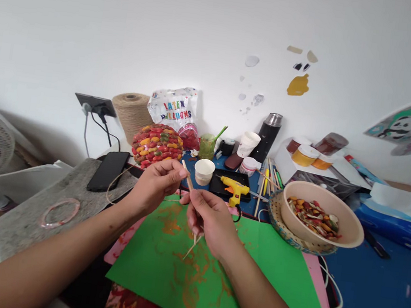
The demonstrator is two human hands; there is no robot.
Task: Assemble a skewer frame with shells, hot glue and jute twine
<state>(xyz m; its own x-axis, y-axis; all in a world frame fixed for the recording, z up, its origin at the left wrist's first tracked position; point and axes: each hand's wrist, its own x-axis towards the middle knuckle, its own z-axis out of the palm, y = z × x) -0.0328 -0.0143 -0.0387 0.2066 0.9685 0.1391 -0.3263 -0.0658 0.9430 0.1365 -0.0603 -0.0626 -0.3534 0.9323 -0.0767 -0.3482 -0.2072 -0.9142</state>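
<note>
Above a green paper sheet [266, 268] smeared with brownish glue, both my hands hold thin wooden sticks. My left hand [156, 183] pinches the upper part of a stick [187, 177] that points up and back. My right hand [210, 220] is closed round the same bundle lower down, and a pointed stick end [192, 247] juts out below its fingers. A length of twine [114, 182] loops down from my left hand towards the grey mat.
A yellow glue gun [234, 189] lies on a black tray behind my hands, beside a white paper cup [203, 171]. A ball covered in red and orange pieces [157, 145], a twine spool [132, 111], a phone [108, 170], a bowl of coloured pieces [346, 233] and jars stand around.
</note>
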